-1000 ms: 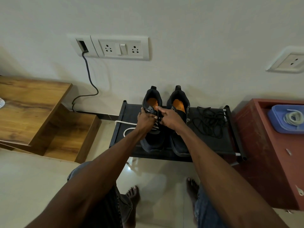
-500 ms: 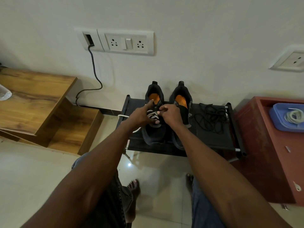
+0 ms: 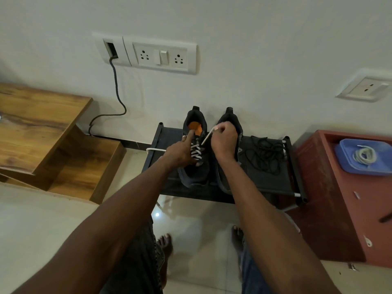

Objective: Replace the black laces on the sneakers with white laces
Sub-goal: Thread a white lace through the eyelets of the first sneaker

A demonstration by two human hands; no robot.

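Pinching the flat white lace taut, the right hand draws it up and far-right from the left black mesh sneaker on the black rack; the left hand presses it down, fingers extended and holding nothing.

the wall is close behind my shoes. black laces fill the rack on the right, and a red box blocks that side.
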